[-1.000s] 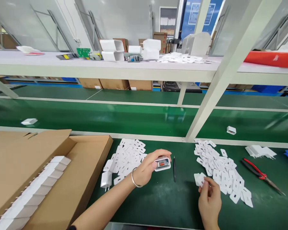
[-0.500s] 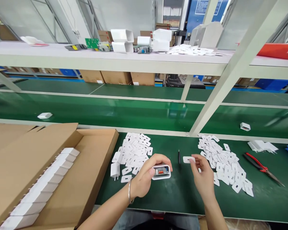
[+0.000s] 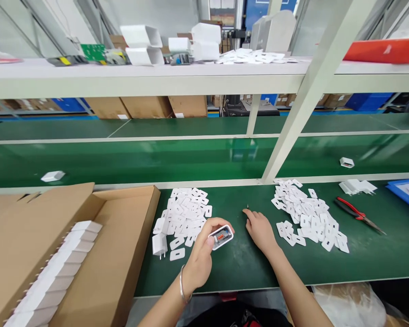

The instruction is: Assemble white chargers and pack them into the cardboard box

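Observation:
My left hand (image 3: 202,254) grips a white charger housing (image 3: 221,237), tilted with its open end towards me. Inside it, grey and orange-red parts show. My right hand (image 3: 260,229) lies low on the green bench with its fingers bent over slim black tweezers (image 3: 248,206). Only the tweezers' tip shows past the fingers; the rest is hidden. Left of my left hand lies a pile of white slotted cover plates (image 3: 187,211), with a pronged white charger (image 3: 159,245) beside it. Another pile of cover plates (image 3: 305,211) spreads right of my right hand.
At left, an open cardboard box (image 3: 146,227) holds a row of white chargers (image 3: 59,268). Red-handled pliers (image 3: 357,214) and several chargers (image 3: 356,186) lie at right, near a blue tray (image 3: 400,190). A slanted post (image 3: 293,127) rises behind the bench, below a shelf (image 3: 139,84).
My right hand has let go of a cover plate and moved left onto the tweezers. My left hand has tilted the housing. The whole view has shifted a little.

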Motion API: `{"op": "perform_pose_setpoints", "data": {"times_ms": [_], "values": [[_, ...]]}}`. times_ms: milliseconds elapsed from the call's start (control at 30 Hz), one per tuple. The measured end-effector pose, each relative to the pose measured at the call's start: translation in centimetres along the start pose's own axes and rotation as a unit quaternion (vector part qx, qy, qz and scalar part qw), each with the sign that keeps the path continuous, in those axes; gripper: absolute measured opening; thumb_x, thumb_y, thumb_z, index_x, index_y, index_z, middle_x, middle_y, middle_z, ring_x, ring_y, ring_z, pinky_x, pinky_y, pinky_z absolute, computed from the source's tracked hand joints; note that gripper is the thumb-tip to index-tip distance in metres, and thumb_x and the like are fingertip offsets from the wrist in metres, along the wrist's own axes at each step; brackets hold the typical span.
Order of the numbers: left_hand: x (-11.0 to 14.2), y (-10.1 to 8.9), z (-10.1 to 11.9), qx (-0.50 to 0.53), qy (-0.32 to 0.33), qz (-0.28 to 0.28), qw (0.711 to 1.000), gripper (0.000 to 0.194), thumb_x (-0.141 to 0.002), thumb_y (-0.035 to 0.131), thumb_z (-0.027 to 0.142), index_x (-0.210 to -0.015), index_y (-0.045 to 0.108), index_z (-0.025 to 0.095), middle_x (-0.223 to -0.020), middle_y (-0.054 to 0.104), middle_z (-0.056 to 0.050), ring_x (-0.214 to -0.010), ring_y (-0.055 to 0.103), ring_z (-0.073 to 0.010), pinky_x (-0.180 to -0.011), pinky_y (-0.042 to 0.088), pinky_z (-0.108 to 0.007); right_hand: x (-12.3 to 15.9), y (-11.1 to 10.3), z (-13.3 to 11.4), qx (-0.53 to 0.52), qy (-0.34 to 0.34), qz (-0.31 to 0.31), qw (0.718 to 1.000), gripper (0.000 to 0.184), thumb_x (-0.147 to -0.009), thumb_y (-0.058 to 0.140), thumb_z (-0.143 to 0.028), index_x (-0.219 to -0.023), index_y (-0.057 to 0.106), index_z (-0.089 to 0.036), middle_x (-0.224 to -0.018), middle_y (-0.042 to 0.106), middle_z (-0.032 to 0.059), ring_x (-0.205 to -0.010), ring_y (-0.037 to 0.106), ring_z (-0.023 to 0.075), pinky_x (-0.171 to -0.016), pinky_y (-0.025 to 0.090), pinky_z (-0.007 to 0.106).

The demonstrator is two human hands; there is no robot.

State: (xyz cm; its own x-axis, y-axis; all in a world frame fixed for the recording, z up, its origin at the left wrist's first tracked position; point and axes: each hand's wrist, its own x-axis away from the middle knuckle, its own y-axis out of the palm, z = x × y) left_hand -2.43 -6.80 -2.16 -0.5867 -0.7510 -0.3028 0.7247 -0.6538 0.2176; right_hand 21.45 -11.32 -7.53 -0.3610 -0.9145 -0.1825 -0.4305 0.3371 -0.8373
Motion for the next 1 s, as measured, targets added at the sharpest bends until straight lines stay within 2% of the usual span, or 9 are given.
{"op": "perform_pose_setpoints", "data": {"times_ms": [100, 233, 333, 400, 433, 533, 667, 800, 1000], "values": [[0.4, 0.4, 0.0, 0.003, -0.011, 0.012, 1.000, 0.048, -0.108, 0.038, 0.058, -0.122, 0.064, 0.020, -0.113, 0.067, -0.010, -0.103, 0.062, -0.0244, -0.090, 0.052, -0.037, 0.1, -0.4, -0.1, -0.063, 0.018, -0.009, 0.998, 0.029, -0.097, 0.048, -0.024, -0.107, 0.075, -0.019, -0.090, 0.076, 0.0085, -0.083, 0.069, 0.0231, -0.080, 0.053, 0.035], [0.9, 0.8, 0.5, 0.005, -0.020, 0.029, 0.999, 0.048, -0.108, 0.037, 0.059, -0.122, 0.064, 0.021, -0.113, 0.067, -0.010, -0.105, 0.062, -0.0253, -0.091, 0.051, -0.038, 1.3, -2.6, -1.3, -0.195, 0.042, 0.013, 0.980, 0.038, -0.106, 0.039, -0.036, -0.123, 0.068, -0.018, -0.094, 0.078, 0.0080, -0.088, 0.074, 0.0211, -0.081, 0.058, 0.034], [1.4, 1.0, 0.8, -0.014, -0.010, 0.043, 0.999, 0.047, -0.109, 0.035, 0.056, -0.123, 0.064, 0.022, -0.115, 0.067, -0.010, -0.107, 0.061, -0.0258, -0.093, 0.051, -0.039, 3.5, -4.6, -4.0, -0.364, 0.057, 0.110, 0.923, 0.027, -0.098, 0.067, -0.039, -0.118, 0.069, -0.021, -0.086, 0.075, 0.0035, -0.082, 0.073, 0.0206, -0.076, 0.056, 0.032], [1.7, 1.3, 0.8, -0.037, 0.007, 0.053, 0.998, 0.047, -0.109, 0.033, 0.054, -0.125, 0.064, 0.023, -0.118, 0.066, -0.011, -0.110, 0.061, -0.0267, -0.093, 0.051, -0.039, 5.4, -5.8, -6.4, -0.411, 0.026, 0.187, 0.892, 0.013, -0.100, 0.068, -0.034, -0.106, 0.073, -0.024, -0.072, 0.067, -0.0014, -0.068, 0.064, 0.0158, -0.068, 0.050, 0.029], [1.8, 1.5, 0.7, -0.049, 0.018, 0.058, 0.997, 0.047, -0.109, 0.033, 0.053, -0.127, 0.064, 0.023, -0.120, 0.066, -0.011, -0.112, 0.061, -0.0274, -0.094, 0.051, -0.040, 6.3, -6.3, -7.7, -0.420, -0.010, 0.204, 0.884, 0.014, -0.104, 0.062, -0.033, -0.102, 0.074, -0.025, -0.067, 0.063, -0.0022, -0.064, 0.060, 0.0147, -0.067, 0.048, 0.029], [2.2, 2.0, 0.6, -0.076, 0.048, 0.061, 0.994, 0.044, -0.109, 0.034, 0.051, -0.132, 0.062, 0.025, -0.125, 0.065, -0.011, -0.118, 0.060, -0.0287, -0.098, 0.050, -0.042, 8.5, -7.0, -10.6, -0.435, -0.100, 0.167, 0.879, 0.021, -0.110, 0.052, -0.029, -0.110, 0.073, -0.026, -0.066, 0.063, -0.0014, -0.063, 0.059, 0.0158, -0.067, 0.048, 0.032], [2.4, 2.5, 0.6, -0.085, 0.066, 0.058, 0.993, 0.042, -0.109, 0.035, 0.051, -0.136, 0.059, 0.028, -0.129, 0.063, -0.010, -0.123, 0.057, -0.0284, -0.101, 0.049, -0.042, 9.7, -6.4, -11.8, -0.473, -0.180, 0.111, 0.855, 0.022, -0.109, 0.053, -0.029, -0.126, 0.066, -0.030, -0.081, 0.071, 0.0022, -0.079, 0.065, 0.0202, -0.081, 0.058, 0.042], [2.6, 2.8, 0.8, -0.081, 0.070, 0.065, 0.992, 0.044, -0.108, 0.036, 0.054, -0.136, 0.058, 0.029, -0.130, 0.062, -0.011, -0.126, 0.056, -0.0297, -0.101, 0.050, -0.044, 9.7, -5.5, -11.6, -0.504, -0.176, 0.107, 0.839, 0.024, -0.110, 0.048, -0.030, -0.127, 0.064, -0.032, -0.086, 0.069, 0.0031, -0.083, 0.065, 0.0211, -0.095, 0.059, 0.056], [2.7, 2.9, 1.0, -0.077, 0.098, 0.052, 0.991, 0.044, -0.108, 0.039, 0.053, -0.138, 0.057, 0.027, -0.128, 0.062, -0.012, -0.123, 0.062, -0.0316, -0.099, 0.053, -0.047, 9.8, -5.4, -11.7, -0.498, -0.173, 0.101, 0.843, 0.019, -0.109, 0.049, -0.032, -0.123, 0.063, -0.033, -0.082, 0.066, 0.0013, -0.078, 0.063, 0.0204, -0.097, 0.058, 0.058]]}}
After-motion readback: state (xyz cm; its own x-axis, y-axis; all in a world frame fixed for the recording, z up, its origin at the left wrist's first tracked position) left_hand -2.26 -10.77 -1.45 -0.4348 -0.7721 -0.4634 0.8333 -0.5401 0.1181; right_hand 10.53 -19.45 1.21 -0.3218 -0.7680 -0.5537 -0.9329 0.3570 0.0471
